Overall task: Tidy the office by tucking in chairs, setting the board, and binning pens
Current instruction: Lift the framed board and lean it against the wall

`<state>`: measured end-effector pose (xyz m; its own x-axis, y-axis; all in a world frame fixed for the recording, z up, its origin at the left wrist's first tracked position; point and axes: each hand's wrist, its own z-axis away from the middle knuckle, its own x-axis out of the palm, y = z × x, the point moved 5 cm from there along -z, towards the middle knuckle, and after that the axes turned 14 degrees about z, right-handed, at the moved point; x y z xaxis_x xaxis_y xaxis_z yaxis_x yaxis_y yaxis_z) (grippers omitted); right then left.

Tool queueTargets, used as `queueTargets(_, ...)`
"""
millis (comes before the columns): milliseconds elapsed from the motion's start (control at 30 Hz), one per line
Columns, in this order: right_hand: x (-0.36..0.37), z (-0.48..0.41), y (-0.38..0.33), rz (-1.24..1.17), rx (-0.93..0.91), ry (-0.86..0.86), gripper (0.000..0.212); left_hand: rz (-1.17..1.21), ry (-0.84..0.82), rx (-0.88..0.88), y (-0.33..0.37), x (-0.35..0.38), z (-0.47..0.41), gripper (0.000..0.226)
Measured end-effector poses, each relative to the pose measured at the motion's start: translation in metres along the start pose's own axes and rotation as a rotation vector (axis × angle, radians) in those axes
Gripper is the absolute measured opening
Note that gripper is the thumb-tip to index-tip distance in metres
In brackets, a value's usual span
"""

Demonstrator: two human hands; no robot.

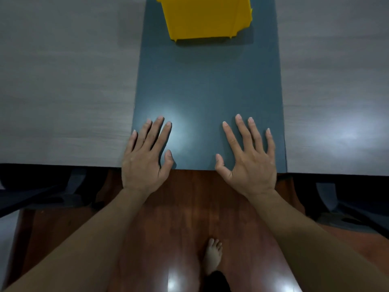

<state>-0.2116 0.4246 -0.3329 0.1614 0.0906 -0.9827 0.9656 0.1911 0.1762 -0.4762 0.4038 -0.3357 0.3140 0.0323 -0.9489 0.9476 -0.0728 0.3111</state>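
Head view: left hand (145, 157), right hand (248, 157) flat, empty, fingers spread on table (208, 91).

I'm looking down at what reads as an office meeting room: a long grey wood-grain table (63, 81) with a dark slate centre strip (208, 91), dark chairs (37, 192) at its edge, polished reddish wood floor (189, 207).

Bare dark table strip (208, 91) ahead; only yellow bin (205, 16) blocks its far end.

Dim, soft frame; overhead glare on table (210, 98) and floor (181, 218), edges bowed.
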Motion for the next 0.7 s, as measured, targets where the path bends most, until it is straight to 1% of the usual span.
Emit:
queueTargets(133,-0.005,-0.007,0.002,0.008,-0.023,-0.096,0.082,0.035,-0.112,-0.042,0.003,-0.008,-0.007,0.065)
queueTargets(267,-0.011,-0.008,0.004,-0.038,-0.021,-0.122,0.083,0.074,-0.185,-0.068,0.003,-0.013,-0.011,0.065)
queueTargets(533,-0.017,-0.012,0.006,-0.105,-0.009,-0.154,0.084,0.159,-0.277,-0.087,0.002,-0.016,-0.017,0.065)
queueTargets(633,-0.013,-0.015,0.006,-0.16,-0.033,-0.204,0.083,0.186,-0.305,-0.109,0.001,-0.016,-0.017,0.066)
queueTargets(700,-0.037,-0.011,0.011,-0.189,-0.047,-0.25,0.082,0.222,-0.381,-0.085,0.007,-0.042,-0.018,0.07)
